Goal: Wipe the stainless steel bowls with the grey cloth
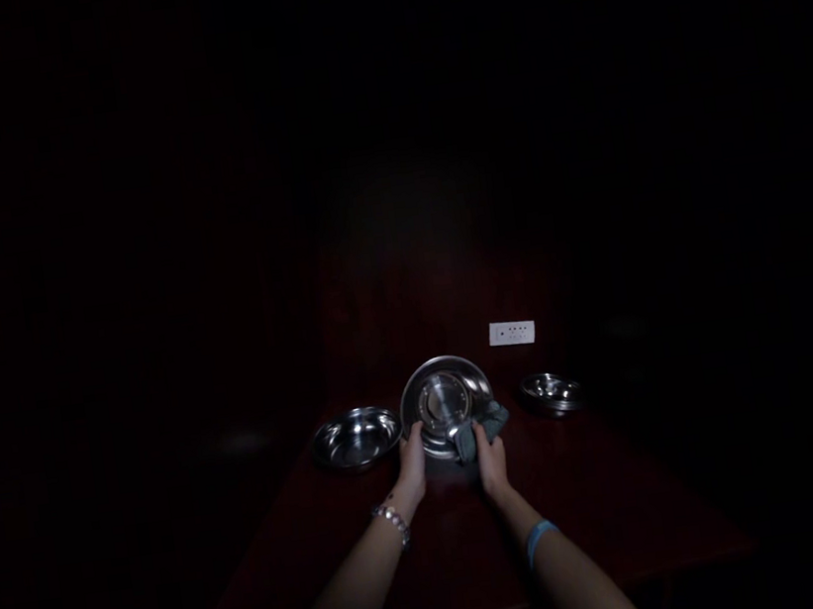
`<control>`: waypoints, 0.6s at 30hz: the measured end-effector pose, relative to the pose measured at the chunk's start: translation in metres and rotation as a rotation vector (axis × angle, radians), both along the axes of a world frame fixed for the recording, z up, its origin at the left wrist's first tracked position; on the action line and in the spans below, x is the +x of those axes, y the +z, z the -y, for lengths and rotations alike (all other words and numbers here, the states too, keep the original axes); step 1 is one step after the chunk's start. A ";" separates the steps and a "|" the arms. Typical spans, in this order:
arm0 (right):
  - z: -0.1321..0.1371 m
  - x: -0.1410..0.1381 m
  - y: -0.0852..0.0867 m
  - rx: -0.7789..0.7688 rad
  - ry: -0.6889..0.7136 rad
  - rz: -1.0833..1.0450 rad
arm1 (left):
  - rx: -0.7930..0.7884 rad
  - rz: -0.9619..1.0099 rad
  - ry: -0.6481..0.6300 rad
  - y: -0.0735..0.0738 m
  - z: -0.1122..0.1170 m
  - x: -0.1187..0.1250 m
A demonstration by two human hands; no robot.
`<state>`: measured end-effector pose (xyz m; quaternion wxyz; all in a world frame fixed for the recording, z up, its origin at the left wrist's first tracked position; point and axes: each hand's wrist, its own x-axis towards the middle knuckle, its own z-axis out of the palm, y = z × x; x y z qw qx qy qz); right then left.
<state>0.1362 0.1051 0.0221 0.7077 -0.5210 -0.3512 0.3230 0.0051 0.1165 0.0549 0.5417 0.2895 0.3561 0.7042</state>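
A steel bowl [444, 399] is tilted up on its edge in the middle of the dark red table [598, 509], its inside facing me. My left hand [410, 462] grips its lower left rim. My right hand [491, 463] presses a grey cloth [484, 426] against the bowl's lower right rim and inner wall. A beaded bracelet is on my left wrist and a blue band on my right forearm.
Another steel bowl [356, 438] rests flat on the table to the left. A stack of steel bowls [551, 392] sits to the right. A small white card [511, 333] lies behind. The room around the table is very dark.
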 end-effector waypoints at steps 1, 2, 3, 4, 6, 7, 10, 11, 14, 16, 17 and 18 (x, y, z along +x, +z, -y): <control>-0.002 0.000 0.000 -0.011 0.004 0.004 | 0.001 0.014 -0.012 -0.001 -0.003 0.000; -0.002 -0.001 -0.001 -0.015 0.015 0.016 | -0.003 0.030 -0.029 -0.002 -0.006 0.000; -0.002 -0.001 -0.002 -0.012 0.033 0.033 | -0.007 0.049 -0.047 -0.002 -0.007 -0.001; -0.002 -0.001 -0.003 -0.002 0.054 0.050 | -0.007 0.073 -0.060 -0.002 -0.008 -0.001; 0.000 0.000 -0.005 0.033 0.084 0.070 | -0.001 0.122 -0.084 -0.002 -0.008 -0.001; 0.002 0.000 -0.006 0.051 0.098 0.070 | -0.002 0.135 -0.091 -0.002 -0.007 -0.002; 0.003 0.001 -0.005 0.093 0.134 0.034 | -0.009 0.132 -0.144 -0.004 -0.005 -0.003; 0.004 0.001 -0.004 0.099 0.147 0.014 | -0.009 0.127 -0.170 -0.006 -0.004 -0.004; 0.006 0.004 -0.001 0.072 0.220 -0.061 | 0.007 0.110 -0.262 -0.009 -0.001 -0.007; 0.010 0.006 0.000 0.043 0.264 -0.086 | 0.041 0.099 -0.320 -0.009 0.004 -0.008; 0.012 0.007 0.000 0.041 0.270 -0.083 | 0.062 0.091 -0.342 -0.009 0.006 -0.008; 0.014 0.008 0.000 0.047 0.265 -0.075 | 0.087 0.077 -0.362 -0.008 0.009 -0.008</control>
